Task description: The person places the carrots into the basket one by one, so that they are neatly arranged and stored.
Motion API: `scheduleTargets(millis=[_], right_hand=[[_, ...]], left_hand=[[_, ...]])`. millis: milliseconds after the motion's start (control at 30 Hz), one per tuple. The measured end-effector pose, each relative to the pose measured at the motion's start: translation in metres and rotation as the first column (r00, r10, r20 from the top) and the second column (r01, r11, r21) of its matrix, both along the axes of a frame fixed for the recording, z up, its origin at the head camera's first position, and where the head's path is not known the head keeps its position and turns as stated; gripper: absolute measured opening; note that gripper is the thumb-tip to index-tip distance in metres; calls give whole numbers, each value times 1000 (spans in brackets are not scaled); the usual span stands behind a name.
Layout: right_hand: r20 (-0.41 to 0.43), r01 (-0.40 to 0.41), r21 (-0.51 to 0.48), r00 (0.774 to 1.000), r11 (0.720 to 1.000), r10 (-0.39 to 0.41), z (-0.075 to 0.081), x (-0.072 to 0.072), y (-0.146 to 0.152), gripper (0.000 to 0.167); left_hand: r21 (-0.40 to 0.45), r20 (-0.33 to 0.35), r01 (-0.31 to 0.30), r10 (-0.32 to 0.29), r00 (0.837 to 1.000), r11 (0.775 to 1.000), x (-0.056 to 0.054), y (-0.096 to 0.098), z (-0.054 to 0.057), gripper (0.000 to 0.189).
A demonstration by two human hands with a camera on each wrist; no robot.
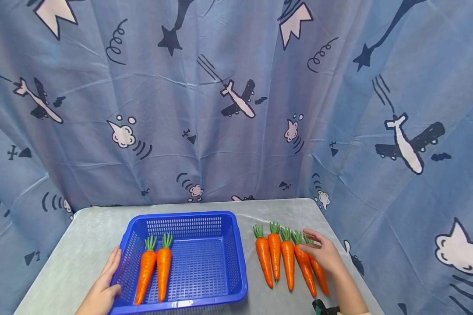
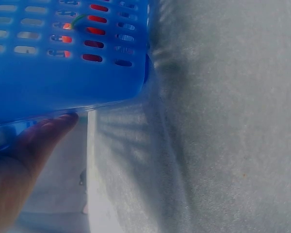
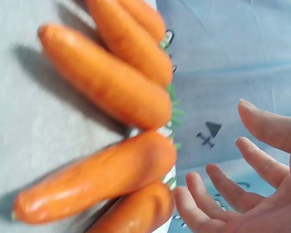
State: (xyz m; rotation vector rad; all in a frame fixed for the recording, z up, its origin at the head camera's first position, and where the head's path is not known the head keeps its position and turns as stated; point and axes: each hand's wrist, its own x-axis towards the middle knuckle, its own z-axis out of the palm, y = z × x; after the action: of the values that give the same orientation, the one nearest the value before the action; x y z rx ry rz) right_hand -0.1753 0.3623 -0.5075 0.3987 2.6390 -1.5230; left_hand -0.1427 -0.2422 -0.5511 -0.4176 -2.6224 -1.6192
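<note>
A blue plastic basket point(image 1: 236, 258) stands on the table, with two carrots point(image 1: 146, 271) lying side by side in its left part. My left hand point(image 1: 104, 282) rests against the basket's left side, fingers fairly straight along the wall; in the left wrist view the hand point(image 2: 24, 165) meets the basket rim point(image 2: 63, 112). To the right of the basket lie several orange carrots point(image 1: 287, 258) with green tops, in a row. Over the rightmost carrots my right hand point(image 1: 325, 253) hovers with fingers spread, holding nothing. The right wrist view shows that hand point(image 3: 252, 189) apart from the nearby carrots point(image 3: 102, 174).
A pale cloth covers the table point(image 1: 82, 245). Behind it and along the sides hangs a blue curtain point(image 1: 173, 131) printed with planes and stars. A dark strap point(image 1: 323, 307) sits at my right wrist, close to the carrot tips.
</note>
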Motion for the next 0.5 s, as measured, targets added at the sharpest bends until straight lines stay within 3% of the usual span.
scheduleTargets(millis=[200, 500], right_hand=[[45, 33, 22, 998, 999, -34, -10, -2, 14, 65], [38, 74, 92, 996, 993, -78, -25, -3, 30, 61]], left_hand=[[4, 17, -2, 2, 1000, 1000, 1, 0, 0, 93], [-10, 54, -16, 16, 998, 1000, 2, 1, 3, 95]])
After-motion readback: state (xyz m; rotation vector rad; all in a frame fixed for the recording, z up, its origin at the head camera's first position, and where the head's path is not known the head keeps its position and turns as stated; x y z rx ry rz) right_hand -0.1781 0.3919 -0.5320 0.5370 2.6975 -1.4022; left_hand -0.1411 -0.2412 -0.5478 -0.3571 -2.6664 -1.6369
